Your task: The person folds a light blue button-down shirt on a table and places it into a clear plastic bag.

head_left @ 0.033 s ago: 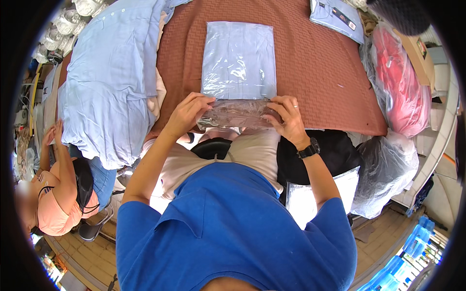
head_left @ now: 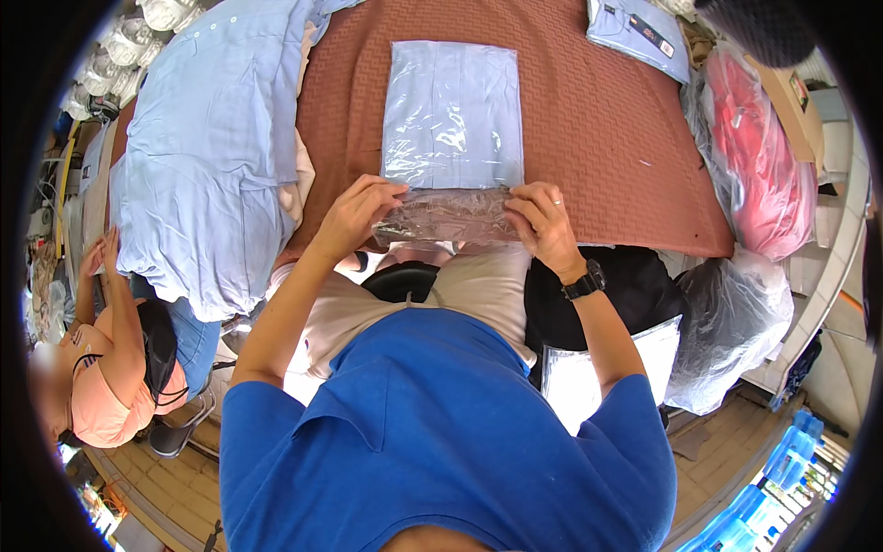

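Note:
A folded light-blue shirt (head_left: 452, 115) lies flat inside a clear plastic bag on the brown cloth in front of me. The bag's loose plastic flap (head_left: 446, 213) extends past the shirt toward me, over the table's near edge. My left hand (head_left: 365, 210) pinches the flap's left corner, close to the shirt's lower edge. At the opposite corner my right hand (head_left: 544, 221), with a ring and a dark wristwatch, has its fingers closed on the plastic. Between both hands the flap is creased and see-through.
Light-blue shirts (head_left: 207, 147) are heaped at the left of the brown tablecloth (head_left: 607, 156). Another folded shirt (head_left: 639, 37) lies far right. Beyond the right edge stand a bag of red items (head_left: 759, 156) and a clear plastic bag (head_left: 731, 322). A co-worker (head_left: 120, 368) sits at the left.
The fingers of my right hand have drawn closer together on the flap's right corner, and the flap's near edge has shifted slightly. My left hand keeps its place.

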The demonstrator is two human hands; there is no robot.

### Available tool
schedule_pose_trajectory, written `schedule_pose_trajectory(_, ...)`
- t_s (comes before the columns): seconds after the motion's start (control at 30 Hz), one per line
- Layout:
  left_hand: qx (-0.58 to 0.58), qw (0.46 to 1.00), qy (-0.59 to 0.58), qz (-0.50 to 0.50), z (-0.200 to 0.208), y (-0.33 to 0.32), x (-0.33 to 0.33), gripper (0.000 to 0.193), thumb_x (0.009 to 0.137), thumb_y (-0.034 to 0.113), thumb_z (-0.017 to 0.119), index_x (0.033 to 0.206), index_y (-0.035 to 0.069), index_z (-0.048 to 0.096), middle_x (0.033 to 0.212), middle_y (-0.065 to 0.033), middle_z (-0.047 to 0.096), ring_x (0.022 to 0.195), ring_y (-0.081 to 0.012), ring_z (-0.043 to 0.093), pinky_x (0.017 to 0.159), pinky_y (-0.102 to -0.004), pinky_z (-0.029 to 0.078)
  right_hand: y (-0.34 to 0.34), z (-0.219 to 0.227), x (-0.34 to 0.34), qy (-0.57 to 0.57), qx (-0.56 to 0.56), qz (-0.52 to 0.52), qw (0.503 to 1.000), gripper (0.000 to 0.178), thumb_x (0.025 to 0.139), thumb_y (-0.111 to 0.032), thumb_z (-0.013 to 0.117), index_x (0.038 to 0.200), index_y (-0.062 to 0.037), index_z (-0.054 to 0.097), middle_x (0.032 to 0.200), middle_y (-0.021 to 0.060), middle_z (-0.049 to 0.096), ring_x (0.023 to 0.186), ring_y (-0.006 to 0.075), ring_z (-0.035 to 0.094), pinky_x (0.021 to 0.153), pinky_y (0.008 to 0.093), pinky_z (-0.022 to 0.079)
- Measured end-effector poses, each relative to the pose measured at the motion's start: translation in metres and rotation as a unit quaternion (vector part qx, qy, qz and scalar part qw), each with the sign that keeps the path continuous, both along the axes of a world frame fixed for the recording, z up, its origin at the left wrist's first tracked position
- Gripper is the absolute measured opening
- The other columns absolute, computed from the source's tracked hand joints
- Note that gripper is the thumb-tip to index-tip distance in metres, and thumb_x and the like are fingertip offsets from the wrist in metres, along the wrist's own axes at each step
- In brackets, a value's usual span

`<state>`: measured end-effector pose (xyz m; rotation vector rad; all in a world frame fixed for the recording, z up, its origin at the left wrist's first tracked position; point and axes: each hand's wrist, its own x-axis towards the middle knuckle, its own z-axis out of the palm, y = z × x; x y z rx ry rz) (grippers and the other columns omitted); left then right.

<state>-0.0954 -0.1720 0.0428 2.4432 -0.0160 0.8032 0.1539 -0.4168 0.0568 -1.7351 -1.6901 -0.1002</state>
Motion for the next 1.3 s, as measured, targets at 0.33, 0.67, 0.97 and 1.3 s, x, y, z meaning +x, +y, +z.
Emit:
schedule_pose_trajectory(0.33, -0.102, 0.993, 0.036, 0.038, -0.010, -0.002, 0.004, 0.014, 0.087, -0.001, 0.070, 0.096, 0.001, 0.060, 0.095, -0.0126, 0.070, 0.085, -0.0335, 0.067, 0.072, -0.0393, 0.055, 0.008, -0.016, 0.014, 0.088, 0.009, -0.021, 0.996, 0.008, 0.091, 0.000, 0.067, 0.099, -0.0012, 0.067, 0.095, 0.0126, 0.068, 0.086, 0.0324, 0.066, 0.073, 0.0395, 0.054)
schedule_pose_trajectory(0.67, -0.266, 0.947, 0.077, 0.162, -0.011, 0.000, 0.026, 0.012, 0.102, 0.010, 0.056, 0.098, -0.001, 0.054, 0.075, -0.0163, 0.070, 0.070, -0.0282, 0.074, 0.064, -0.0363, 0.056, 0.025, -0.027, 0.024, 0.210, -0.020, -0.134, 0.968, 0.011, 0.102, -0.012, 0.061, 0.097, -0.0022, 0.065, 0.074, 0.0121, 0.063, 0.066, 0.0213, 0.065, 0.060, 0.0309, 0.050)
schedule_pose_trajectory(0.97, -0.264, 0.933, 0.089, 0.226, -0.018, 0.001, 0.037, 0.022, 0.105, 0.023, 0.053, 0.095, 0.004, 0.059, 0.062, -0.0089, 0.067, 0.061, -0.0231, 0.071, 0.057, -0.0346, 0.052, 0.045, -0.019, 0.021, 0.275, -0.054, -0.197, 0.939, 0.032, 0.106, -0.026, 0.056, 0.085, -0.0021, 0.059, 0.064, 0.0109, 0.065, 0.056, 0.0233, 0.064, 0.056, 0.0361, 0.049)
schedule_pose_trajectory(1.3, -0.266, 0.926, 0.068, 0.260, -0.017, -0.002, 0.043, 0.022, 0.104, 0.024, 0.057, 0.092, 0.006, 0.063, 0.059, -0.0090, 0.065, 0.057, -0.0240, 0.069, 0.056, -0.0357, 0.049, 0.052, -0.016, 0.019, 0.238, -0.084, -0.249, 0.935, 0.034, 0.105, -0.027, 0.057, 0.081, -0.0029, 0.058, 0.061, 0.0137, 0.065, 0.056, 0.0308, 0.065, 0.056, 0.0421, 0.049)
